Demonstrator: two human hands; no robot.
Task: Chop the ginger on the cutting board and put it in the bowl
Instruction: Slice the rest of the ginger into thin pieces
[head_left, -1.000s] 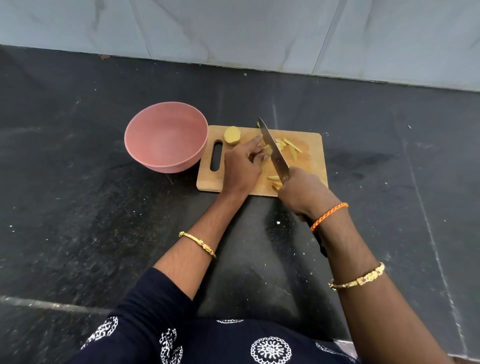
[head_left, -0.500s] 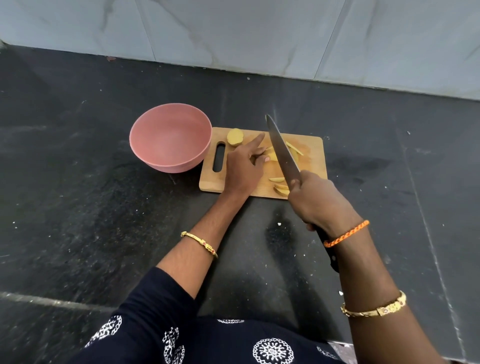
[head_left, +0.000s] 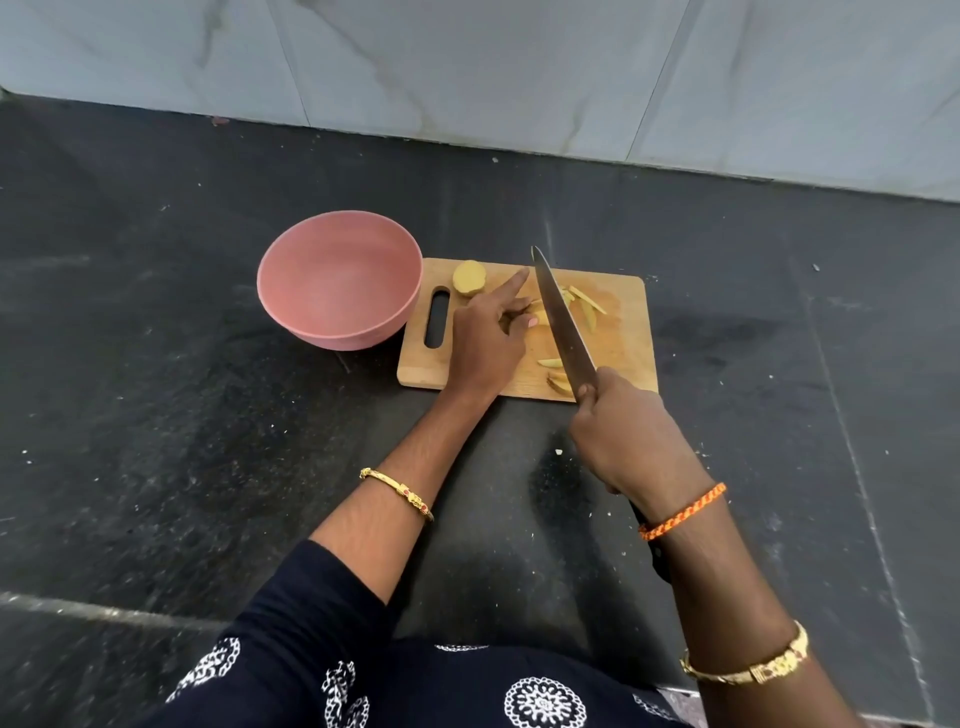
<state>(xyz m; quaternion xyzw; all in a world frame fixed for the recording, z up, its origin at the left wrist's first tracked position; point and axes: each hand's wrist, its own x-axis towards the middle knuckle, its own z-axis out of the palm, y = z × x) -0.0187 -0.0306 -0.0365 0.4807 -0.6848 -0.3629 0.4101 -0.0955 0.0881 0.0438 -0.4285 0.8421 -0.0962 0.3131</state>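
right hand (head_left: 621, 431) fist on knife (head_left: 563, 325) | left hand (head_left: 485, 345) at 11, index out, others curled, seemingly pinning ginger (head_left: 540, 318) on board (head_left: 626, 332) | step: slicing | next: blade down beside knuckles | bowl (head_left: 337, 286) at 10, nothing in it

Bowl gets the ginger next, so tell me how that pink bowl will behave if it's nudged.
The pink bowl looks like thin matte plastic, so probably light and easy to slide on the smooth dark counter. Its base seems narrower than its wide rim, so a push high up might tip it. It appears empty, adding no weight.
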